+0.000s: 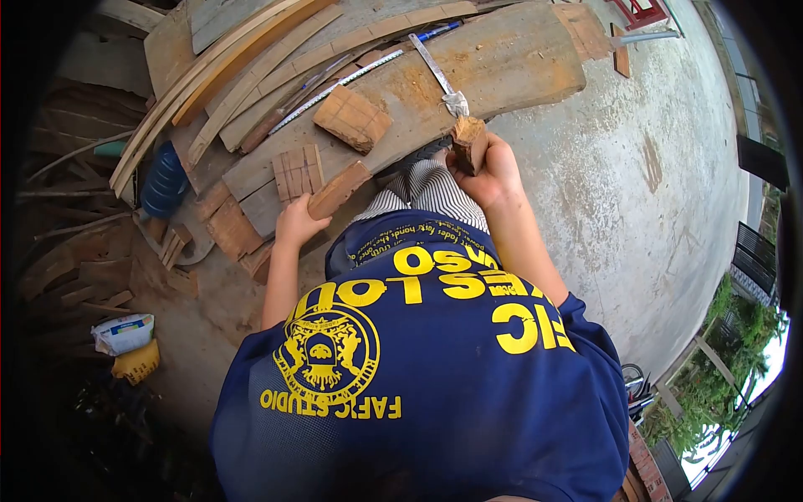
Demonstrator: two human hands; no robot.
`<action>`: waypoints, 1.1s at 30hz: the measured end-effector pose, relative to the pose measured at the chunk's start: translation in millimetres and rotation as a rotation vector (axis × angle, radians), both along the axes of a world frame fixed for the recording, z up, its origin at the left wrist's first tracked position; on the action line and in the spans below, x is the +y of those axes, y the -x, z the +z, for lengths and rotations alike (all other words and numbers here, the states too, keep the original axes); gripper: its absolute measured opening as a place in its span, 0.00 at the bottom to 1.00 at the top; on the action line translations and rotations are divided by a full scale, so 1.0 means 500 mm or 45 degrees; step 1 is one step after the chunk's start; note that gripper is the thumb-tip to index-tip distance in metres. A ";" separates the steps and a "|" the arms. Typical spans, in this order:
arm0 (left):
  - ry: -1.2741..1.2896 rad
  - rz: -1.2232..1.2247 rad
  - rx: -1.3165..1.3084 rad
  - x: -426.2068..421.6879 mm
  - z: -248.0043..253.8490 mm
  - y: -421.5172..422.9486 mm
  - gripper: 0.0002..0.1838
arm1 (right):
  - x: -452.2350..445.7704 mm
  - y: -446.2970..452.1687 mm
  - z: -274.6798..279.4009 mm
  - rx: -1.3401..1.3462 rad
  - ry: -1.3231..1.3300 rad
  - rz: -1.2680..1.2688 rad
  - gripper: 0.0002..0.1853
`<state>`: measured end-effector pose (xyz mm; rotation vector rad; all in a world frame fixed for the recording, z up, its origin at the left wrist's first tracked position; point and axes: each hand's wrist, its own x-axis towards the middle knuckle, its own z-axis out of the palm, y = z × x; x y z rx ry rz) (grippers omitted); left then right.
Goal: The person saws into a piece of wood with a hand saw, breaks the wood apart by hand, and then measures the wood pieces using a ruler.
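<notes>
My left hand (299,222) is wrapped round the near end of a narrow wood block (339,188), which slants up to the right. In my right hand (492,174) is a short, rough-ended wood piece (469,142), gripped at its side close to the plank's near edge. Between and beyond my hands, a wood block with pencilled lines (355,119) lies on the wide plank (502,63). Another marked block (298,172) rests just beyond my left hand. A metal square (433,67) lies across the plank, its head near the right-hand piece.
Long curved wood strips (242,63) are stacked at the far left, with a white ruler (335,88) and a blue pen (439,32) nearby. A blue plastic jug (164,181) stands left, above bags (125,343) on the floor. Concrete floor (619,184) spreads right.
</notes>
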<state>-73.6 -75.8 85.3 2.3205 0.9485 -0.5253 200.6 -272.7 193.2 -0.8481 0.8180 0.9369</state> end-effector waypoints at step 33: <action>-0.081 0.246 -0.184 0.023 -0.009 -0.090 0.33 | -0.215 -0.123 -0.579 -1.404 1.321 2.078 0.38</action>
